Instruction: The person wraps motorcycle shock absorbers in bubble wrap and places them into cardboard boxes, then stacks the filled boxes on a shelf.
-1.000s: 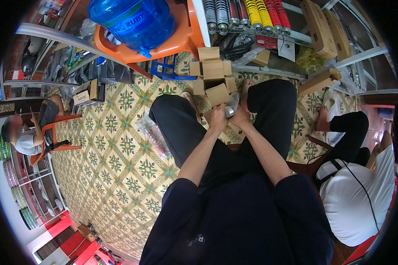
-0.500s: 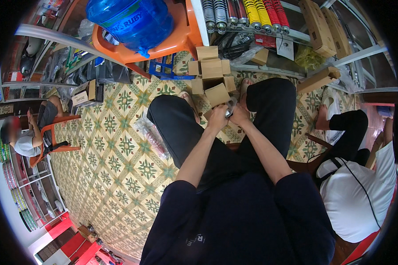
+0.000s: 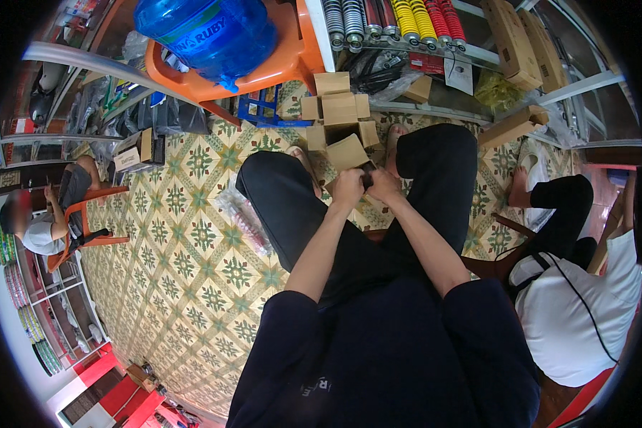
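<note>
Between my knees, my left hand (image 3: 347, 190) and my right hand (image 3: 385, 186) are close together, with curled fingers. Both grip a small dark part (image 3: 367, 179). My fingers cover most of it, so its kind cannot be made out. Just beyond my hands stand open cardboard boxes (image 3: 348, 153) with their flaps spread. The nearest flap almost meets my fingertips; whether they touch it is unclear. What lies inside the boxes is hidden in shadow.
A plastic-wrapped pinkish item (image 3: 247, 222) lies on the tiled floor beside my left leg. Ahead stands an orange chair (image 3: 296, 53) bearing a blue water jug (image 3: 214, 43). Coil shock absorbers (image 3: 421, 21) line a shelf. A person in white (image 3: 578, 321) sits at right; another (image 3: 46, 232) sits far left.
The part between my hands showed a silvery surface before and now looks dark, as if turned. My hands have shifted only slightly.
</note>
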Demonstrator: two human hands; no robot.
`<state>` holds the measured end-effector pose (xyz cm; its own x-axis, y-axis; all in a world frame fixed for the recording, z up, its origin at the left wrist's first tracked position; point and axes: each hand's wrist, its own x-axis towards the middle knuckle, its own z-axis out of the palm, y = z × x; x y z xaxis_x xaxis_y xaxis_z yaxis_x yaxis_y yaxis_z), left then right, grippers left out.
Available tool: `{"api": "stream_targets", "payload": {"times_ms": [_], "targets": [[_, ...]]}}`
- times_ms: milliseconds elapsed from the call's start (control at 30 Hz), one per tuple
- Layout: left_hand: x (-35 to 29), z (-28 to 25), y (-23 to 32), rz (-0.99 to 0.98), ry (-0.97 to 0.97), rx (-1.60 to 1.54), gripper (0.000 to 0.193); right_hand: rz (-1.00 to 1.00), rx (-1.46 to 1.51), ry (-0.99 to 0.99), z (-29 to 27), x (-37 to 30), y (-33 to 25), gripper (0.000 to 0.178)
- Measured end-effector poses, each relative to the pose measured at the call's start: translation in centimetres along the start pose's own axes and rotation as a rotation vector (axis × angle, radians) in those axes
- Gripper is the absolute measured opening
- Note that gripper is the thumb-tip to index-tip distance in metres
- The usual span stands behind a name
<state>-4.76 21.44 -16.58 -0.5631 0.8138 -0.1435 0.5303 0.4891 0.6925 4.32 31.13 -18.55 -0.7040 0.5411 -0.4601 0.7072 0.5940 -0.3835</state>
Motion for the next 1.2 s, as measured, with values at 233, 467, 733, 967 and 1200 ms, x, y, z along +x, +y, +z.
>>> {"api": "stream_targets", "payload": {"times_ms": [233, 467, 733, 967, 1200], "targets": [[-0.8, -2.6, -1.7, -0.084, 0.337, 0.282, 0.029, 0.079, 0.097, -0.002, -1.0, -0.2, 0.1, 0.033], [-1.1, -5.1, -2.8, -0.543, -0.293, -0.154, 0.044, 0.003, 0.156, 0.085, -2.1, -1.6, -1.6, 0.032], [-1.5, -5.4, -2.2, -0.572, -0.293, -0.51, 0.048, -0.006, 0.098, 0.069, -0.2, -0.7, -0.8, 0.045], [-0.7, -4.2, -3.5, -0.553, -0.443, -0.507, 0.036, 0.061, 0.127, 0.035, 0.0, -0.4, -0.3, 0.054], [-1.0, -1.8, -4.0, -0.503, -0.26, -0.459, 0.052, -0.041, 0.306, 0.002, -2.2, -1.1, 0.7, 0.042]]}}
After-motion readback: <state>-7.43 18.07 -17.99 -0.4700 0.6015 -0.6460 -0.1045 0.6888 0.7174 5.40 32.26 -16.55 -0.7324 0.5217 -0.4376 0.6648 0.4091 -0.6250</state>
